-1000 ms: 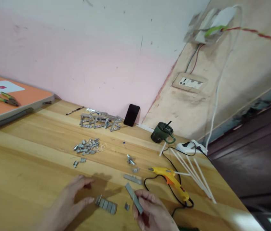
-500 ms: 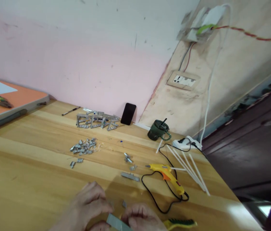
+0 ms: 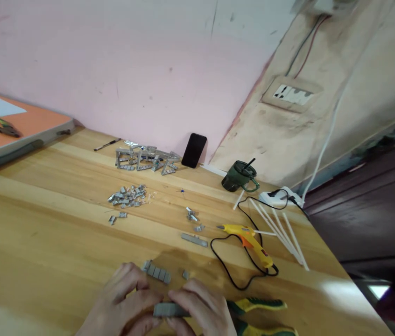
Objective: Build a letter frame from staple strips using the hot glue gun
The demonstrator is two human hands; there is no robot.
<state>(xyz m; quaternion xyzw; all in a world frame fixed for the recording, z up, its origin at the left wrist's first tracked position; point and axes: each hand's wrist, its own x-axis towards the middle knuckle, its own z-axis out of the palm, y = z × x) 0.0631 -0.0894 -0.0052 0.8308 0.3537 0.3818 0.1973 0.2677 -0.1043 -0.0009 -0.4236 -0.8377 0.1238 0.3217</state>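
Note:
My left hand and my right hand are closed on a short, flat grey strip at the bottom centre. The fingers of both cover its ends. Just beyond the left fingertips lies a ridged grey strip made of small segments. A tiny grey piece rests above the right fingers. Green-and-yellow plier handles stick out beside my right hand, with the head hidden. Farther up the table is a plain grey strip.
A yellow glue gun with its black cord lies to the right, near white glue sticks. Small grey pieces are heaped at left. Behind them stand grey frames, a phone, a green mug and a power strip.
My hands have drawn closer around the strip, now held more level. The ridged strip and more of the plier handles have come into sight. The camera has tilted down slightly.

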